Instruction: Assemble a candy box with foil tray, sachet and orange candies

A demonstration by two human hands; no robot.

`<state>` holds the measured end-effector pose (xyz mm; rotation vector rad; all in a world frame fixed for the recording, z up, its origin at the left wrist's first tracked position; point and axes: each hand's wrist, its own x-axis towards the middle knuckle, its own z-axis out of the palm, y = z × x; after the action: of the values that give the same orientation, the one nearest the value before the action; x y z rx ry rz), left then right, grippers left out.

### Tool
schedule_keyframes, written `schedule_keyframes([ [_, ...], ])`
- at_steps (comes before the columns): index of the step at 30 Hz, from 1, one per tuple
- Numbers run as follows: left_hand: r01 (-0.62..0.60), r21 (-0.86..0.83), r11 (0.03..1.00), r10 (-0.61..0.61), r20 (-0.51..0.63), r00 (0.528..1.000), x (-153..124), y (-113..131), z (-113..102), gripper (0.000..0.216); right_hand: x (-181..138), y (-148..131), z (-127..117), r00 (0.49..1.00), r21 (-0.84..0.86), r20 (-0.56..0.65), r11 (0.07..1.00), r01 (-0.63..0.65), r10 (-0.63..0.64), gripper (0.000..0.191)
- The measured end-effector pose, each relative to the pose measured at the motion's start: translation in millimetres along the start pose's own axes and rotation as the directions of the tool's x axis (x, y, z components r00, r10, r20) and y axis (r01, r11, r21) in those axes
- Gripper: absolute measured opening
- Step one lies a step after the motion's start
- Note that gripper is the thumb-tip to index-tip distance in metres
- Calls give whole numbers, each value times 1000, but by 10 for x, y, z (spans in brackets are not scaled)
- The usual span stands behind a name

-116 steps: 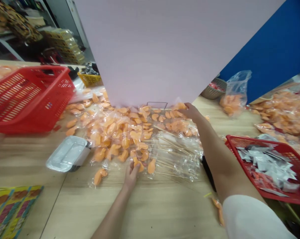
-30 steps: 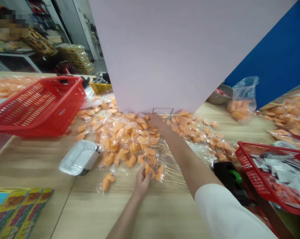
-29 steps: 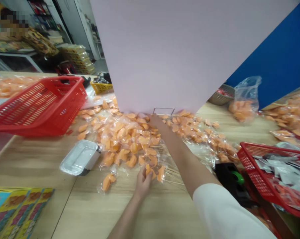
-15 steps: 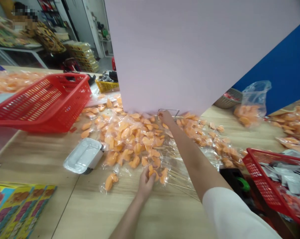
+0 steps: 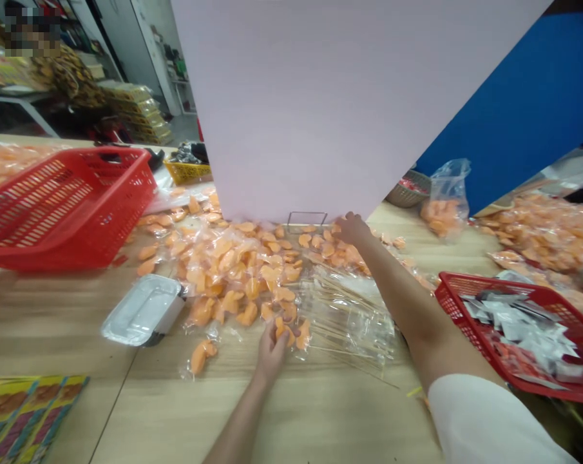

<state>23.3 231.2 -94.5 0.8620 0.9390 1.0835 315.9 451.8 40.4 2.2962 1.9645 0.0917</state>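
My left hand (image 5: pixel 272 354) is closed in a pinch on an orange piece in clear wrap (image 5: pixel 279 326), low at the front of a heap of wrapped orange pieces (image 5: pixel 228 258). Farther off, at the foot of a pale panel (image 5: pixel 296 116), my right hand (image 5: pixel 355 229) reaches down to a smaller group of orange pieces (image 5: pixel 346 256). Its fingers are bent, and their tips are too blurred to show whether they grip anything. A thin wire bracket (image 5: pixel 308 214) sticks out at the panel's base, left of this hand. Thin wooden sticks in clear bags (image 5: pixel 349 316) lie beneath my right forearm.
Left of the heap are a red basket (image 5: pixel 73 212) and a foil tray (image 5: pixel 143 310). Printed packs (image 5: pixel 35 412) lie front left. A red basket of sachets (image 5: pixel 518 380) stands right, below more orange pieces (image 5: pixel 552 225). Another person (image 5: pixel 64 74) is at the back left.
My right hand has moved right, away from the wire bracket. My left hand keeps its pinch on the orange piece. The view has turned right, showing more of the sticks and right-hand basket.
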Motion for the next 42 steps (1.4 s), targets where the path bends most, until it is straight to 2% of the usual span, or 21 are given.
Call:
schedule_keyframes([
  [4,-16,5,1000,16,-10,1000,2,21,17,52,77,-267,170,975,-74,36,973,219,-217,43],
  [6,-16,5,1000,16,-14,1000,5,32,22,54,134,-489,305,954,-61,58,952,298,-295,56],
  [9,-9,1,1000,9,-22,1000,11,32,21,56,197,-740,496,937,-53,101,939,340,-334,61],
  [12,-15,7,1000,15,-22,1000,15,18,19,55,223,-808,592,928,-48,113,931,362,-355,48],
  [17,-28,16,999,28,-6,1000,6,31,21,54,193,-659,438,932,-21,105,936,352,-348,36],
  [20,-20,18,1000,20,11,1000,-3,48,18,53,148,-404,212,954,30,18,953,300,-301,41],
  [22,-23,30,999,22,14,1000,-7,49,18,52,127,-183,72,977,35,-23,977,210,-210,42],
  [24,-34,44,998,34,11,999,-11,41,20,52,121,-10,-14,994,-24,22,994,109,-108,45],
  [26,-38,49,998,38,7,999,-11,26,24,53,130,15,-22,990,-84,106,991,106,-97,53],
  [28,-37,38,999,37,-1,999,-8,9,27,52,158,-158,47,968,-38,127,974,224,-217,56],
  [31,-17,10,1000,18,-12,1000,2,-9,30,53,237,-695,241,904,79,50,904,421,-426,49],
  [34,-37,24,999,38,-34,999,12,-11,26,54,329,-1238,442,873,144,-8,864,483,-487,46],
  [36,-55,41,998,57,-40,998,16,-7,21,53,380,-1442,536,867,197,-45,846,496,-497,42],
  [39,-26,28,999,27,-26,999,20,-3,16,54,437,-1444,586,886,292,-106,838,462,-451,32],
  [42,-14,10,1000,15,-28,1000,19,0,15,55,455,-1172,519,937,403,-174,846,349,-303,28],
])
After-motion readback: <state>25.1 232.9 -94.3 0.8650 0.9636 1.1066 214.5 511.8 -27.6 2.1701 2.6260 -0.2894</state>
